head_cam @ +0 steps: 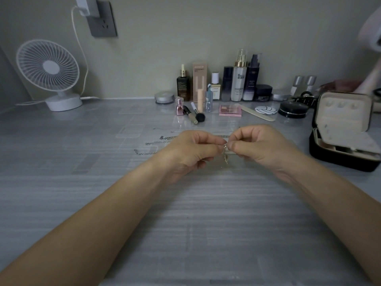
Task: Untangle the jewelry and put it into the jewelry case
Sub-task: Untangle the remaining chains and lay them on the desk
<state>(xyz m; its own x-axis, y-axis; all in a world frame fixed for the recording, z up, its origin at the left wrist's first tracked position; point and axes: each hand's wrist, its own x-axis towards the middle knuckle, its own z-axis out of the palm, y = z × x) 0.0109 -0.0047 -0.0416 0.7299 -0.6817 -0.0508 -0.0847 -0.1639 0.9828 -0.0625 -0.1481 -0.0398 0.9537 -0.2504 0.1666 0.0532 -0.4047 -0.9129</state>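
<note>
"Pinching something, are they, those two hands?"

"Yes. The left hand and right hand meet fingertip to fingertip above the grey desk. Both nip a small chain at a silvery clasp. A short gold-toned length dangles below them."

"Is it knotted?"

"Too fine to tell. There may be a snarl just under the clasp."

"Where does it go?"

"Into the jewelry case, which stands open at the right edge of the desk, lid up, well apart from the hands. Other chains lie stretched out in rows on the desk, just behind the left hand."

"How would this step be done well?"

"In my judgement, with a light pinch close to the tangle and the loose end hanging free, so its weight opens the loops. Tease strands apart sideways; pulling on the ends would tighten any knot. Working low over the desk means a dropped piece lands near."

"Anything else?"

"A white fan far left, and cosmetic bottles along the wall."
</note>
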